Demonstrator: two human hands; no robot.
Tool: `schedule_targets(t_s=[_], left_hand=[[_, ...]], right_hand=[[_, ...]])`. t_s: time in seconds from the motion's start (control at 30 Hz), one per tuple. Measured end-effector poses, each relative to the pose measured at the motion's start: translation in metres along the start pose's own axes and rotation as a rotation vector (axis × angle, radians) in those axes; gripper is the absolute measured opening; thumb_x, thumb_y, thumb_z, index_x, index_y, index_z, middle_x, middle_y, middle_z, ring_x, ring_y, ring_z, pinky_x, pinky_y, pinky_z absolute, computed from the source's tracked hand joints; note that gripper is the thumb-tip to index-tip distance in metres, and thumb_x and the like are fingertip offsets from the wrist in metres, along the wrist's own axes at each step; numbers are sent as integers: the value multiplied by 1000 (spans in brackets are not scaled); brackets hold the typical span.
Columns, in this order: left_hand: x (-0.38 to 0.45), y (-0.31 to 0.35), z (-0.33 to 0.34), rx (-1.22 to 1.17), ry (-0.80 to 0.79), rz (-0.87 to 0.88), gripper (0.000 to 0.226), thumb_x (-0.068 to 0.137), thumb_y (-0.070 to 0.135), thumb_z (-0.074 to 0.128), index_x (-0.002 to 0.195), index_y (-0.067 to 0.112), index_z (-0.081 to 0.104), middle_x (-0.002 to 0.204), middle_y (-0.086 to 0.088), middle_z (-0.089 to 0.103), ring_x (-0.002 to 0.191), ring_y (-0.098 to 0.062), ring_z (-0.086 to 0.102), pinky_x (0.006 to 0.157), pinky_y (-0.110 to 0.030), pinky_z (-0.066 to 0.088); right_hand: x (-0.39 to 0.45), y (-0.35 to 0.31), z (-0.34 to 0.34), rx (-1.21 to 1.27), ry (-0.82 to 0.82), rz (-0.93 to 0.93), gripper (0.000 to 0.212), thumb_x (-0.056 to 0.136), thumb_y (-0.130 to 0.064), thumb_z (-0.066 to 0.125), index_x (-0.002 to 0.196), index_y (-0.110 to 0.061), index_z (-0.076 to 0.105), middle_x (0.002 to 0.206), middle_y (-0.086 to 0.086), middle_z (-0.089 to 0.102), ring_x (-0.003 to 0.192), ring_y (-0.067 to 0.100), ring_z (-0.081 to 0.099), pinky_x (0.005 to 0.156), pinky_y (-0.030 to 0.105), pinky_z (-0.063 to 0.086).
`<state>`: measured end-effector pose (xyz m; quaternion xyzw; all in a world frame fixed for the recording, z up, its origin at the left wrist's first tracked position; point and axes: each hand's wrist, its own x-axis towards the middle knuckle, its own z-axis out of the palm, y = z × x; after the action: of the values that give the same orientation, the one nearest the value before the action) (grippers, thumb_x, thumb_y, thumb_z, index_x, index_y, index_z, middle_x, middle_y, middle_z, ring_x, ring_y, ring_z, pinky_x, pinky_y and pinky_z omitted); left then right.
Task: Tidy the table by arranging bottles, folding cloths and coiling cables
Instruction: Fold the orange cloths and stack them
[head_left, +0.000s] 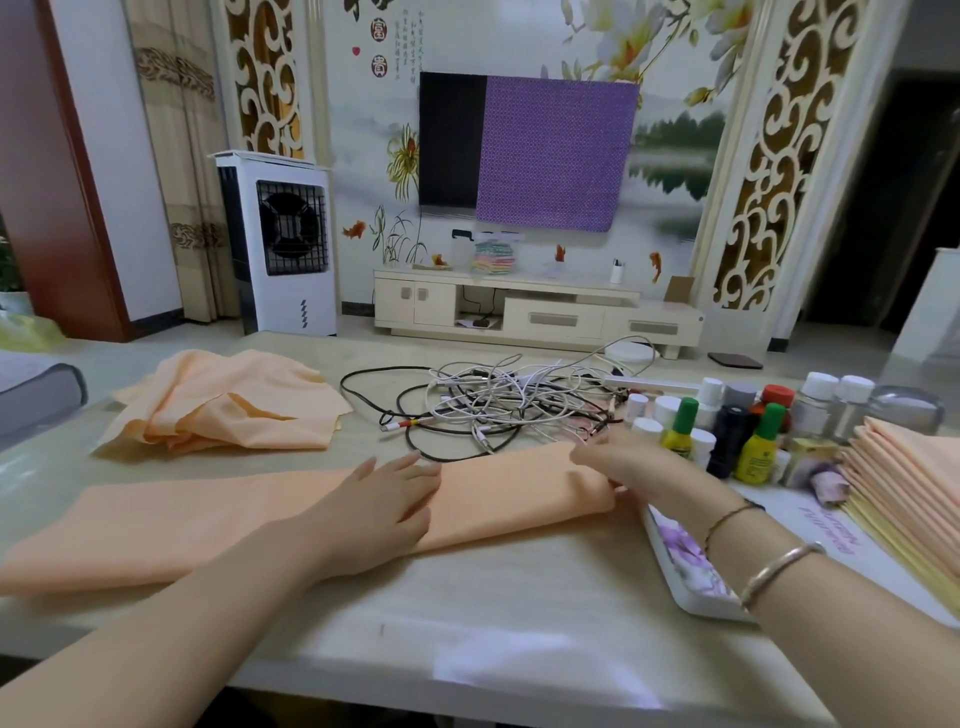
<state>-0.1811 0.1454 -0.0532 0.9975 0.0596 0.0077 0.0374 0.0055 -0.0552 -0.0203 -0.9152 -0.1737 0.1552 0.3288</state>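
Note:
A long peach cloth (218, 514), folded into a strip, lies across the near part of the table (467, 623). My left hand (384, 493) rests flat on its middle with straight fingers. At the strip's right end, my right hand (618, 462) holds the cloth, fingers on top and thumb under the edge. Behind the strip lies a tangle of black and white cables (498, 405). A crumpled pile of peach cloths (228, 405) sits at the back left. Several small bottles (727, 426) stand clustered at the right. A stack of folded peach cloths (914, 478) lies at the far right.
A white tray with a flower print (685, 566) sits under my right forearm. A grey cushion (36, 400) lies at the table's left edge. Beyond the table stand a white air cooler (280, 244) and a TV cabinet (535, 306).

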Motion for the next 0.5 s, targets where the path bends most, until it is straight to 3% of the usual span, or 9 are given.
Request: schedule_targets(t_s=[0.07,0.13,0.3,0.4,0.5], left_hand=[[4,7,1,-61,49,-27,51,98,45,38,143,20,36,155,8,26,142,-9,21,118,-36,15],[5,13,7,-134,88,-70,59,94,55,42,139,18,38,148,4,35,134,-13,34,113,-33,23],[3,19,19,-101,144,-121,69,90,66,36,145,24,29,151,10,26,136,-9,28,115,-35,18],[4,18,20,-89,133,-128,77,86,73,30,147,27,26,154,11,22,139,-9,24,116,-36,16],[5,18,21,-79,109,-129,89,77,80,21,148,27,24,155,11,20,140,-8,23,116,-36,16]], right_hand=[[-5,-8,0,-119,-41,34,33,88,-34,53,113,-13,50,98,6,50,86,24,52,69,28,44],[-10,-15,0,-169,-88,63,31,91,-33,50,111,-10,45,90,7,50,74,24,52,58,26,43],[-14,-22,-1,-97,-162,125,25,90,-32,52,101,-10,48,76,11,52,67,26,49,54,26,35],[-14,-23,-2,152,-212,115,16,90,-23,57,85,-12,46,66,7,49,53,15,43,45,20,29],[-17,-34,3,529,-136,-23,8,87,-8,61,90,-8,53,70,8,52,53,13,48,42,20,41]])
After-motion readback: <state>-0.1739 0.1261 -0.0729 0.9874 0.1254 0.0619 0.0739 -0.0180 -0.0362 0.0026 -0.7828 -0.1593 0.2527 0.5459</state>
